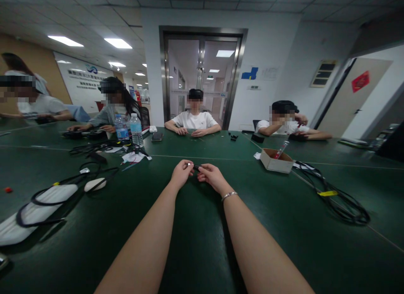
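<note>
Both my arms reach forward over the green table point(198, 218). Between my hands is a small black object point(196, 167), too small to tell its kind. My left hand point(182, 175) is closed, thumb and fingers pinching the object's left end, where a small light-coloured spot shows. My right hand point(213, 177) is closed too, pinching the right end, and a silver bracelet point(229, 195) circles that wrist. The fingers hide most of the object. Both hands are close together, over the middle of the table.
On the left lie a white power strip point(63, 197), a white mouse-shaped item point(95, 184) and black cables. Two water bottles point(136, 130) stand beyond. A small box point(277, 161) and a coiled black cable point(344, 205) are on the right. Several people sit around the table.
</note>
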The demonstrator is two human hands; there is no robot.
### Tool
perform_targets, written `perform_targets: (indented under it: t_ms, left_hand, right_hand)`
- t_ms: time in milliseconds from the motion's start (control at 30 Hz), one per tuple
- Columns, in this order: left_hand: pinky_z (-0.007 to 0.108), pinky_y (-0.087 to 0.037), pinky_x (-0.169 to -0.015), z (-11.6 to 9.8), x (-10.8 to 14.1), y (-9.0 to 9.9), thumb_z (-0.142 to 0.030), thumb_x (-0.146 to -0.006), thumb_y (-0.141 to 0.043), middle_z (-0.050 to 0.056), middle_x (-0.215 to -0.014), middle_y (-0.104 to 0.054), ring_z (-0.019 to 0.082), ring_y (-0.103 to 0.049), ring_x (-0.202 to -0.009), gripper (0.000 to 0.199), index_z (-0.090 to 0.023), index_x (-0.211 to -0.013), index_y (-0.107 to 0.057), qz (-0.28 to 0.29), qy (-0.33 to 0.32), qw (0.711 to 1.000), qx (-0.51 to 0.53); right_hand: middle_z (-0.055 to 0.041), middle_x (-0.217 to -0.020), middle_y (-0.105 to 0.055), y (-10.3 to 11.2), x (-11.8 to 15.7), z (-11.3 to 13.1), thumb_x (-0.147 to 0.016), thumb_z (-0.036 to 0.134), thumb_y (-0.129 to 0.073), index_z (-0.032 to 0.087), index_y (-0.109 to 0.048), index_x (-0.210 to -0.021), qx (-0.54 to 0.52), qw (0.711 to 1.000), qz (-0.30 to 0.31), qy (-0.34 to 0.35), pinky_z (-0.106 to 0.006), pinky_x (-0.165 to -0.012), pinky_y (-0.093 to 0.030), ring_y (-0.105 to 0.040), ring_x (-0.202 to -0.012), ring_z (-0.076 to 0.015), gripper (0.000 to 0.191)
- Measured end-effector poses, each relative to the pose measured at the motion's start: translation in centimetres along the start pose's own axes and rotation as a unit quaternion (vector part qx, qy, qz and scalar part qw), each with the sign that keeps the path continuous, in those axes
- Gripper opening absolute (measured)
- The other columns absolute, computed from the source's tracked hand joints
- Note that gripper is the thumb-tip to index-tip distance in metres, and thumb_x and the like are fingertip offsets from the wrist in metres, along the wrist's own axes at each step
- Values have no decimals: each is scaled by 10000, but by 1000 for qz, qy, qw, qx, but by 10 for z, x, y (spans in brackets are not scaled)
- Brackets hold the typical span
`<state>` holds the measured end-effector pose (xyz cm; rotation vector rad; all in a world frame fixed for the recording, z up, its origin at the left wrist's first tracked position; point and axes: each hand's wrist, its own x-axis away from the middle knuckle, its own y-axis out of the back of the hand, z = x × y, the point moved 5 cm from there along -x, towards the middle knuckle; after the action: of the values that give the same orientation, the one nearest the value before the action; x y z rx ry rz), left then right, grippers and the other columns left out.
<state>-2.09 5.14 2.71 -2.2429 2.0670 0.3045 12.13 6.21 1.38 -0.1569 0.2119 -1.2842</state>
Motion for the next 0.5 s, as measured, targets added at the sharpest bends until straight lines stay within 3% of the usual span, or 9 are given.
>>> perform_targets:
  t_ms: [300, 500]
  left_hand:
    - [238, -463, -615, 5, -3, -3, -292, -793, -592, 26, -698, -615, 132, -596, -663, 172, -143, -877, -569, 29, -21, 999, 4]
    - [234, -450, -610, 3, -2, -3, -265, -797, -575, 26, -655, -609, 121, -577, -628, 147, -131, -858, -581, 35, -15, 999, 2]
  right_hand:
    - [-40, -667, -616, 3, -3, -3, -811, 107, -690, 116, -535, -937, 3, 1000, -13, -4, -201, -474, -529, -610, -508, -125, 200]
    - [-38, -635, -617, 2, -1, -2, -828, 88, -668, 117, -537, -886, -1, 1000, -14, -12, -206, -482, -542, -610, -507, -125, 146]
